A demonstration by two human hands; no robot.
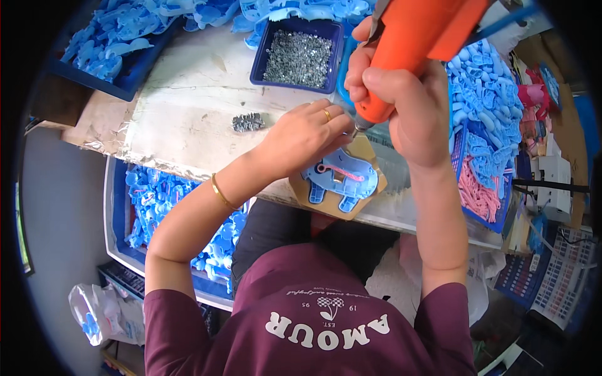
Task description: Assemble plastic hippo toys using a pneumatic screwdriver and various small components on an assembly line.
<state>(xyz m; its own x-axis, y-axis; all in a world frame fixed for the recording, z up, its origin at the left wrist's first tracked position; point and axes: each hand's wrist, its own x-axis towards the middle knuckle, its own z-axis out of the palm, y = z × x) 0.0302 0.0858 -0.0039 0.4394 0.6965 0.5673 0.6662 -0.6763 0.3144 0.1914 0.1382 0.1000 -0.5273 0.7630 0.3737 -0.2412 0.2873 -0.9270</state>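
My right hand (407,106) grips an orange power screwdriver (407,50), its nose pointing down and to the left. Close to the bit tip, the fingers of my left hand (313,131) are bent together; whatever they may pinch is too small or hidden. Just below both hands lies a light blue plastic toy shell (367,185), seated in a brown fixture block (342,210) on the table. A pink strip (345,173) runs across the shell's inside. Left of my left hand sits a small dark block covered in screws (249,122).
A dark blue tray of small screws (298,59) stands at the back. Blue shells (113,50) fill a tray at the far left. A crate of blue parts (160,200) is below the table edge. At right, a basket holds blue pieces (480,94) and pink strips (480,191).
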